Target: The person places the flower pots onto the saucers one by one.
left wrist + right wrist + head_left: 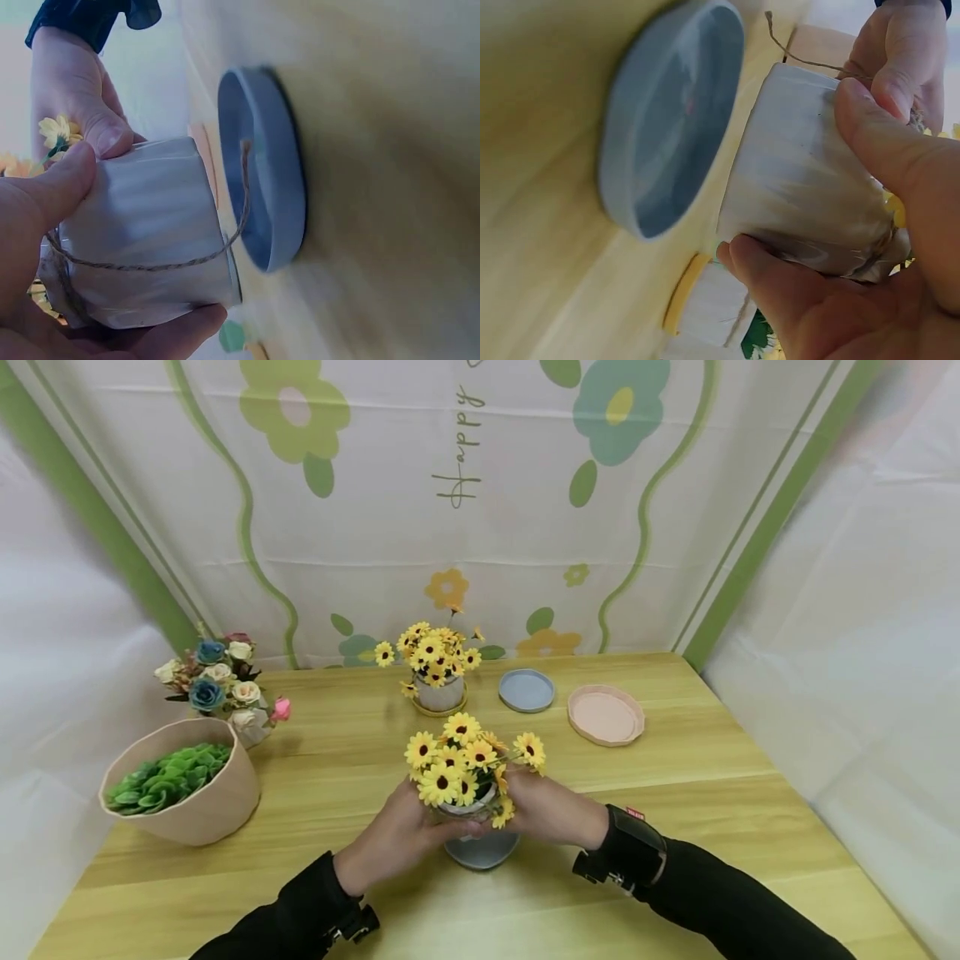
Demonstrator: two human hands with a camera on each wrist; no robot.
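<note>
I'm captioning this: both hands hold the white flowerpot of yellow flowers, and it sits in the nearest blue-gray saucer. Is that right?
Not quite: the white flowerpot is held clear of the blue-gray saucer; the right wrist view shows the gap. The rest stands.

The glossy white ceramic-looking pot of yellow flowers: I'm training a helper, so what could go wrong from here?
The loose brown twine trails from the glossy white pot towards the shallow grey-blue dish; it could get trapped if the pot is lowered there. The pot is held clear of the dish and looks smooth, so it might slip if the fingers loosen. The yellow, dark-centred flowers spill beside the right hand and might get bent.
</note>
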